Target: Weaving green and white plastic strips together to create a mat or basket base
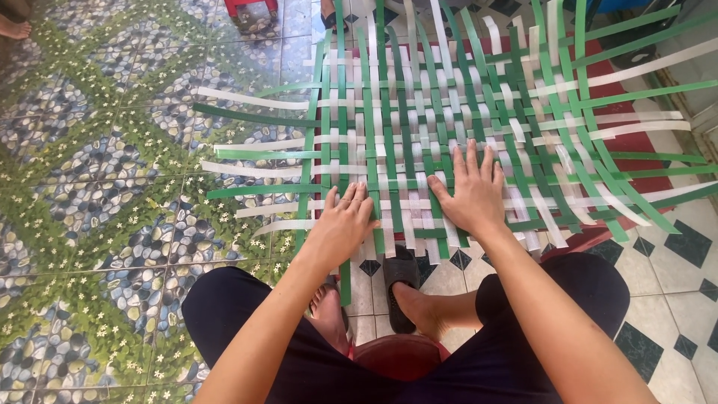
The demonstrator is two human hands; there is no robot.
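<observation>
A flat woven mat (pixel 449 127) of green and white plastic strips lies in front of me, its loose strip ends sticking out on every side. My left hand (pixel 342 224) rests near the mat's near edge, fingers bent down onto the strips. Flat on the weave to its right lies my right hand (pixel 471 191), fingers spread and palm down. Neither hand grips a strip that I can see. The mat sits on a red surface (pixel 636 142) that shows through at the right.
I sit on a red stool (pixel 400 355) with my knees apart and a foot in a black sandal (pixel 400 273) under the mat's edge. The floor has pebble-and-flower patterned tiles (pixel 112 187) at left and white tiles with dark diamonds (pixel 673 262) at right. Another person's bare foot (pixel 13 28) shows at the top left.
</observation>
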